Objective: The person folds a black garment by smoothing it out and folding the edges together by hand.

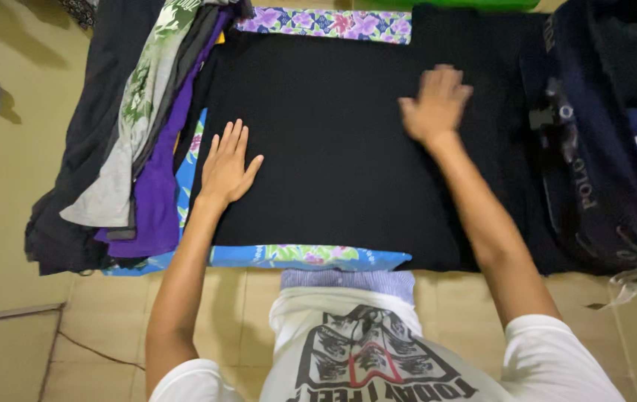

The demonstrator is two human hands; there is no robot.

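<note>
Head view, blurred right hand (pixel 435 104), floral mat (pixel 311 257) mostly hidden under black cloth (pixel 333 149)

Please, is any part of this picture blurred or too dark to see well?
Head view: the right hand is smeared by motion blur, the left hand is sharp; the black cloth shows almost no folds, too dark; the dark pile at right is dim.

Plain black garment (pixel 333 149), spread flat and smooth, lying across a blue floral cloth (pixel 289 257), wide and roughly rectangular, both hands pressed on it
</note>
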